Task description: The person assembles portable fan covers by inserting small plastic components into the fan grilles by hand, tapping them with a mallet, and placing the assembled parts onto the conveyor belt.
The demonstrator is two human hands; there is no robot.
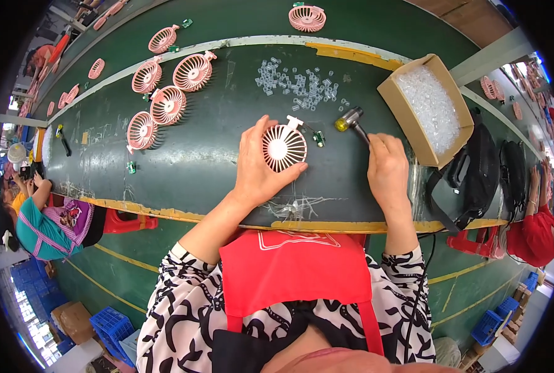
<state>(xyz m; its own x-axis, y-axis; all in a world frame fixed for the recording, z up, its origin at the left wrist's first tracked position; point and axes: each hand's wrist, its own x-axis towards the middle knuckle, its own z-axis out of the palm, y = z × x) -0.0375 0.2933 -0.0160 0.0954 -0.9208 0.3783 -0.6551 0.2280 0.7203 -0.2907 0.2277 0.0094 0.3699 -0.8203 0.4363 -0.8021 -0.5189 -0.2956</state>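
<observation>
My left hand (259,158) is wrapped around a round pink fan housing (284,148) with radial slats, which lies on the dark green bench in front of me. A small green circuit board (318,138) on a wire sits just right of the housing. In my right hand (388,166) is the handle of a small mallet (349,119) with a yellow face, its head raised or resting right of the housing; I cannot tell which. Beyond both hands, many small clear plastic pieces (298,84) are scattered on the bench.
An open cardboard box (427,109) of clear pieces stands at the right, beside a black bag (476,177). Several pink fan housings (167,105) lie at the left. Another mallet (63,140) rests farther left. Behind the bench's pale rim runs a green conveyor (246,25). Co-workers sit on both sides.
</observation>
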